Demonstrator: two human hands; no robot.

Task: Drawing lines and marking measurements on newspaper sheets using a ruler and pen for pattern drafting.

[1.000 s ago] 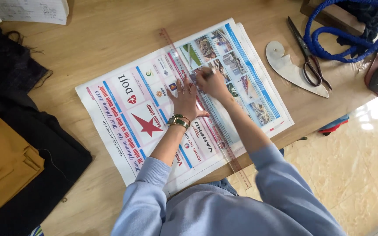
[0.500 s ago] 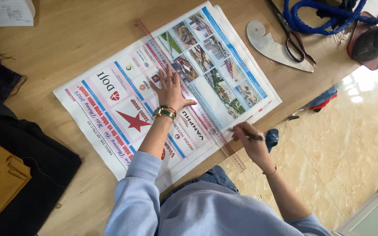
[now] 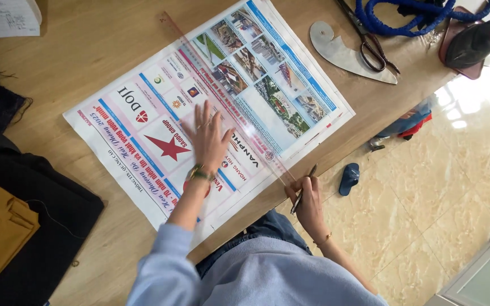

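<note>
Pressure from the left hand [image 3: 208, 141] matters most: it lies flat, fingers spread and gripping nothing, on the printed sheet [image 3: 211, 107], just beside the clear ruler [image 3: 228, 105], which runs diagonally from the far left corner of the sheet toward the near table [image 3: 86, 51] edge. Keeping that palm firm should stop both sheet and ruler from sliding. The right hand [image 3: 308, 199], closed on a pencil [image 3: 303, 190], sits at the ruler's near end, past the table edge; a line there is best drawn tight against the ruler. The sheet is large and glossy-looking, with photo panels on the right and a red star on the left, lying askew on the wooden table. Scissors [image 3: 370, 42] and a curved template [image 3: 344, 54] lie far right.
</note>
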